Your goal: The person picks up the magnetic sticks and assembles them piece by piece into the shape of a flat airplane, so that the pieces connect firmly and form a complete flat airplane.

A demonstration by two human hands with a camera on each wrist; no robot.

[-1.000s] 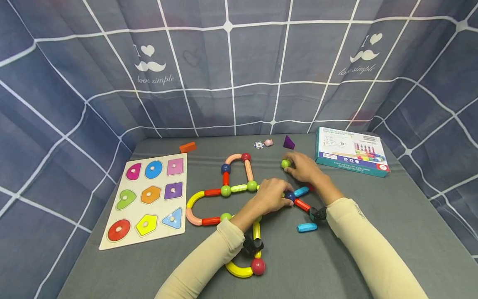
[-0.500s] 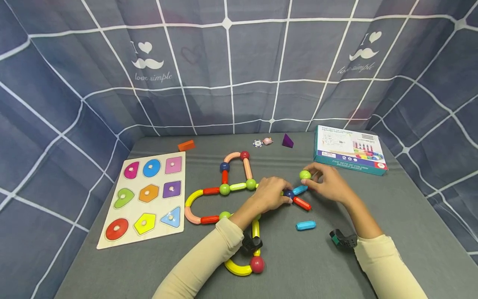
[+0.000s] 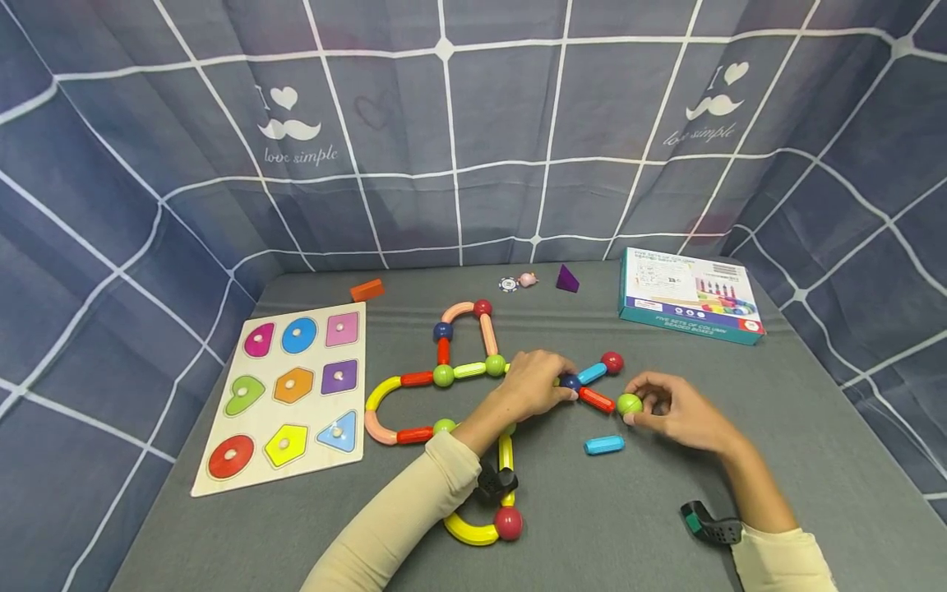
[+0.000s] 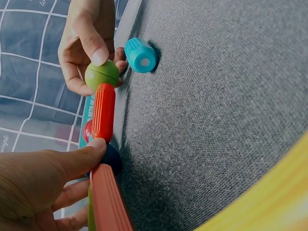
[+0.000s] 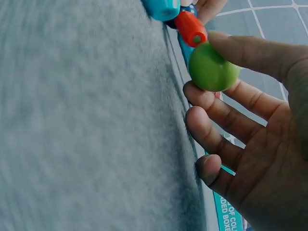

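Note:
Between thumb and fingers my right hand (image 3: 676, 409) pinches a green ball (image 5: 212, 67) at the free end of a red rod (image 4: 104, 111). In the left wrist view ball and rod appear to touch. The rod's other end meets a dark blue ball (image 3: 570, 382), which my left hand (image 3: 534, 385) grips. From that same ball a light blue rod (image 3: 592, 374) runs up to a red ball (image 3: 612, 363). A chain of rods and balls (image 3: 469, 372) stretches left from under my left hand, partly hidden by it. A loose light blue rod (image 3: 604, 445) lies below the red one.
On the left lies a wooden shape puzzle board (image 3: 254, 440). Toward the back are an orange block (image 3: 367, 290), a poker chip (image 3: 508, 284), a small pink pig figure (image 3: 528, 279) and a purple prism (image 3: 567, 279). A toy box (image 3: 688, 296) sits at the back right.
The right hand has carried the green ball from the back, right and toward the front, to the red rod's end. The left hand stays at the dark blue ball. The red ball is now uncovered.

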